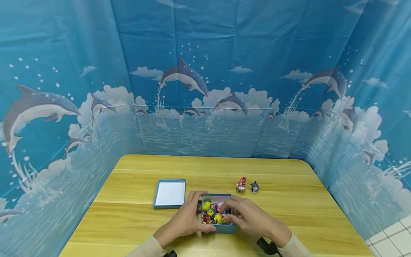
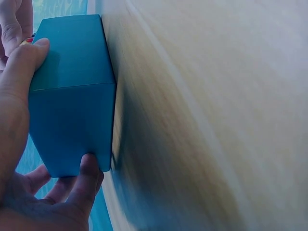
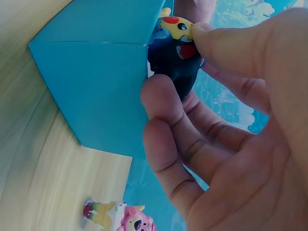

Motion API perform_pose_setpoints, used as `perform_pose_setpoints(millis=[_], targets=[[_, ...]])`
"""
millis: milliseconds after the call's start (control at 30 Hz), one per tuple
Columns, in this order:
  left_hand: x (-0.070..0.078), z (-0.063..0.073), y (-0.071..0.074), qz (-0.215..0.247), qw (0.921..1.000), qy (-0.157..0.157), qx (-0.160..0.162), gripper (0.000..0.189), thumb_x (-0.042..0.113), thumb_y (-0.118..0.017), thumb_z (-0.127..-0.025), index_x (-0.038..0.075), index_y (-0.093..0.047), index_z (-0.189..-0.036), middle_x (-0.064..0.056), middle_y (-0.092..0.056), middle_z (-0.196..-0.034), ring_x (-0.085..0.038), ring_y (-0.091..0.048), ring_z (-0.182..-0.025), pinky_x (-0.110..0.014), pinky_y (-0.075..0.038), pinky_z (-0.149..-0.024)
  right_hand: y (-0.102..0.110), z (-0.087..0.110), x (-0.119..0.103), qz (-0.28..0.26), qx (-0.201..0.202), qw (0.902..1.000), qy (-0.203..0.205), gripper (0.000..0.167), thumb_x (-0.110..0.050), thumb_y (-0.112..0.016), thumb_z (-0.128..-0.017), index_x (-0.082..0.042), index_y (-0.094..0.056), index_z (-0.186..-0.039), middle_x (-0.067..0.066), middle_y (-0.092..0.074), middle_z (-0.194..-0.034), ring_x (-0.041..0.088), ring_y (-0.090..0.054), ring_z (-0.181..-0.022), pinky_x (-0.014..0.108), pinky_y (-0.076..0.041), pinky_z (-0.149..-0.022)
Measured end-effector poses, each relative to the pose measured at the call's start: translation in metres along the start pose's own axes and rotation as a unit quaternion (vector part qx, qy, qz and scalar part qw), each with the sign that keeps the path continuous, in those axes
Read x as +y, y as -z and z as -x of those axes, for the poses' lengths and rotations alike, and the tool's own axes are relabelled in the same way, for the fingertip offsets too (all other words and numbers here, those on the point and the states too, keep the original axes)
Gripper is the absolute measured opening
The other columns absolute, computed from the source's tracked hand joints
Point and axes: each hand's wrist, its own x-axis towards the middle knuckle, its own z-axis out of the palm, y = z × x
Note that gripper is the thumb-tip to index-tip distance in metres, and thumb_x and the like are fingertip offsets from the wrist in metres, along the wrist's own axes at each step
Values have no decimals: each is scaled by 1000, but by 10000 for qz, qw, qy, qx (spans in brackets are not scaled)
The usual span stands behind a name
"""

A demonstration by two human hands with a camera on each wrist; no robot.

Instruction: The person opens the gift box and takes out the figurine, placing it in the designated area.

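Note:
A small blue box sits uncovered on the table, holding several colourful toy figures, yellow, pink, purple and brown. My left hand grips it from the left, thumb at the near wall and fingers around the far corner; the left wrist view shows this grip on the box. Over the box's right side, my right hand pinches a toy figure with a yellow face and dark body between thumb and fingers. Two of its fingertips rest against the box rim. The figure's far side is hidden.
A shallow blue lid with a white inside lies left of the box. Beyond the box to the right stand a pink bear figure and a small dark-topped figure. A dolphin-print curtain borders the wooden table.

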Motion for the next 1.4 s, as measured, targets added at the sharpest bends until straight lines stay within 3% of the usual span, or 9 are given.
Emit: perform_pose_setpoints(millis=[367, 733, 1400], targets=[[1, 0, 0, -85, 10000, 1, 26, 126, 70, -101, -81, 19, -40, -178, -10, -53, -162, -23, -64, -135, -53, -62, -113, 1, 1, -1, -24, 47, 10000, 18, 18, -28, -68, -120, -26, -76, -136, -1, -74, -133, -1, -64, -89, 24, -57, -78], [0, -1, -1, -84, 10000, -7, 37, 126, 70, -102, -81, 19, -39, -178, -9, -53, -163, -26, -66, -136, -54, -63, -112, 3, 2, -3, 462, 283, 9985, 101, 17, -31, -70, -119, -32, -76, -134, -8, -72, -132, 5, -67, -116, 36, -61, -90], [-2, -1, 0, -46, 10000, 25, 25, 126, 71, -101, -81, 19, -39, -178, -9, -53, -162, -24, -65, -133, -54, -62, -113, 7, 7, -3, 210, 508, 9984, 139, 15, -22, -71, -118, -27, -77, -130, -3, -68, -128, 1, -61, -104, 31, -59, -79]])
